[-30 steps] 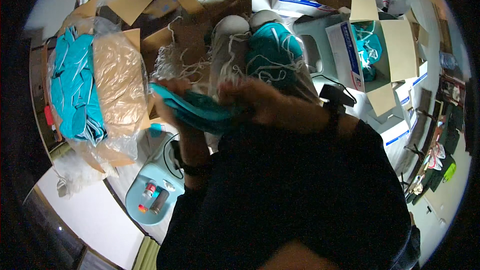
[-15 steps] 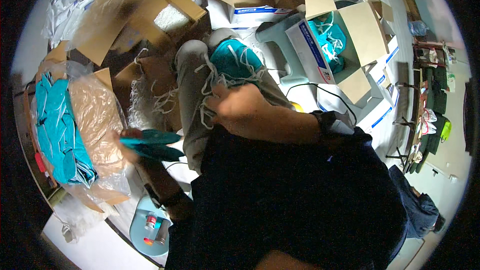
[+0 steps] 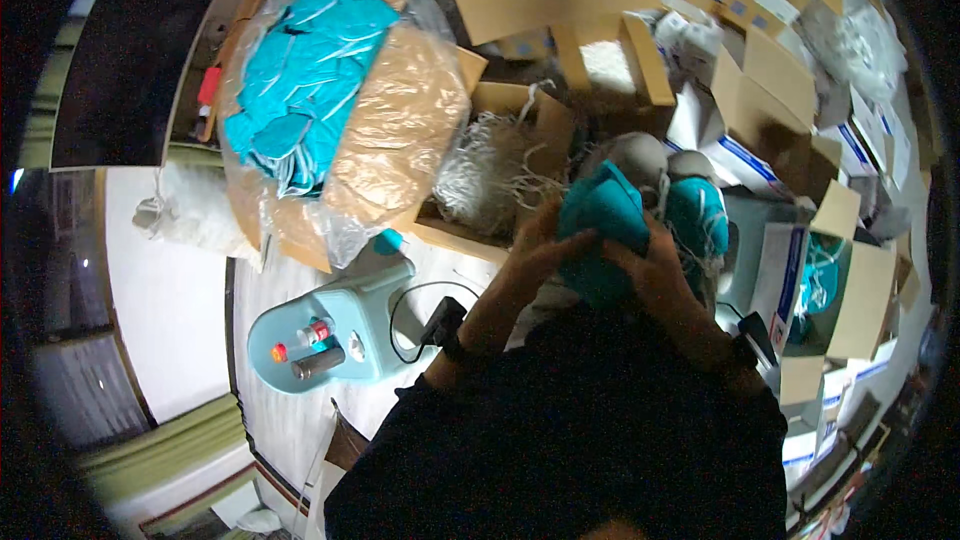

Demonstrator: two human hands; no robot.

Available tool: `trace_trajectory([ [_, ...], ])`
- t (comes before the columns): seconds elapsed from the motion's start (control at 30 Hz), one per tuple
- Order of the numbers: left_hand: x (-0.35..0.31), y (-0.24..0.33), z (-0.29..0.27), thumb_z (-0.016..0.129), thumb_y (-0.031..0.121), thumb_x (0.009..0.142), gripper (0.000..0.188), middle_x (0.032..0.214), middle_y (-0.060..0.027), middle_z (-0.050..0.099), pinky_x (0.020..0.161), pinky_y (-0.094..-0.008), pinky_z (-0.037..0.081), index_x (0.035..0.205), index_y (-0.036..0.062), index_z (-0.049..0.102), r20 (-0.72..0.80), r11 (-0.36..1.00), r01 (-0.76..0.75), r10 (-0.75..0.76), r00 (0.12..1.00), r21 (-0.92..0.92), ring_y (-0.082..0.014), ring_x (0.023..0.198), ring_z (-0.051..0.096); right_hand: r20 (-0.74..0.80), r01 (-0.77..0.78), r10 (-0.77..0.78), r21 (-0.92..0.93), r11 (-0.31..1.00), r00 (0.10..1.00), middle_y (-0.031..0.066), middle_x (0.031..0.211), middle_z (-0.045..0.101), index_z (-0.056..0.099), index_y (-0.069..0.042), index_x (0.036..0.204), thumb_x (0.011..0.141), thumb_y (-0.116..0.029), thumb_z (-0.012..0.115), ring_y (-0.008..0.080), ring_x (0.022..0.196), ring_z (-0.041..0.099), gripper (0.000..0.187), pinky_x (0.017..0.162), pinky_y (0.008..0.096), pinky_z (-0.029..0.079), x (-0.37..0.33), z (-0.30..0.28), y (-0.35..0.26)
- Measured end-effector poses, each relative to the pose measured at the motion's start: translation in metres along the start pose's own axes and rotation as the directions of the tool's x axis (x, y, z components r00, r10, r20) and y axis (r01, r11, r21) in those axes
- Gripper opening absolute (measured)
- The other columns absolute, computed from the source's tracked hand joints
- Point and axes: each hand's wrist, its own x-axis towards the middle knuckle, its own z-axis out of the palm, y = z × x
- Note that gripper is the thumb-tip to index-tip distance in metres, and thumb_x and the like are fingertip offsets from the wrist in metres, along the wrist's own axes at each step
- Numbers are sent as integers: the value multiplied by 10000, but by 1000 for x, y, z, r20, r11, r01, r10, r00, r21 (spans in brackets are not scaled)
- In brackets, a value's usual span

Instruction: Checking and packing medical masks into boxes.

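Over my lap, a teal cup-shaped face mask [image 3: 604, 208] is gripped between both hands; whether it is one mask or a small stack I cannot tell. My left hand [image 3: 540, 248] closes on its left side, and my right hand [image 3: 652, 262] has fingers and thumb along its lower right. Just beyond my right hand, another teal mask [image 3: 696, 215] with white straps rests on my knee. A cardboard box of loose white straps [image 3: 478, 180] stands to the left of my knees.
At far left, a plastic-lined carton [image 3: 400, 130] holds many teal masks [image 3: 310, 80]. A pale blue stool [image 3: 375, 325] bears bottles [image 3: 318, 365]. On the right stands an open carton [image 3: 862, 285] with strapped masks. More open boxes [image 3: 765, 90] lie beyond my knees.
My view has swung left. My left hand has brought the teal mask from beside the left carton to my lap, and my right hand has left the strapped mask and joined it.
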Motion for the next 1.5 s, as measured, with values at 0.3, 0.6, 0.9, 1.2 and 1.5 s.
trace_trajectory([
  [0.3, 74, 88, -197, 681, 330, 824, 507, 978, -119, 643, 680, -247, 478, 1151, -25, 527, -598, 977, 99, 34, 801, 188, -135, 802, 591, 205, -352, 326, 795, 495, 923, 151, 889, 639, 522, 18, 1159, 900, -168, 597, 208, 721, 642, 327, 598, 314, 510, -21, -61, 27],
  [0.6, 121, 80, -169, 604, 274, 881, 454, 1239, -99, 570, 577, -146, 452, 1232, -2, 523, -174, 982, 73, -42, 984, 174, -168, 1048, 603, -470, -261, 228, -6, 965, 853, 58, 742, 637, 614, 16, 949, 884, -101, 589, 120, 627, 591, 136, 561, 249, 466, -47, -139, 44],
  [0.9, 107, -50, 46, 694, 152, 813, 277, 965, -80, 684, 813, -283, 480, 1059, 33, 646, 372, 821, -419, 276, 886, 388, -154, 910, 636, -404, -224, 57, -379, 898, 913, 103, 847, 678, 650, -11, 898, 772, -78, 669, 177, 722, 609, 145, 707, 294, 485, -16, -153, 95],
  [1.2, 103, -10, 87, 728, 162, 772, 269, 937, -125, 689, 784, -287, 500, 1001, 37, 662, 503, 743, -496, 248, 828, 450, -164, 869, 662, -316, 121, -201, -255, 959, 927, 16, 887, 636, 619, -48, 936, 780, 105, 574, 92, 831, 569, 224, 752, 246, 452, -29, -128, 37],
  [1.5, 82, 3, 88, 707, 139, 760, 149, 814, -93, 662, 690, -326, 491, 883, 71, 660, 572, 601, -665, 382, 726, 443, -228, 753, 643, -245, 102, -133, -134, 986, 960, 33, 946, 638, 608, -12, 1088, 851, -139, 660, 118, 858, 585, 274, 773, 251, 469, -22, -113, 4],
])
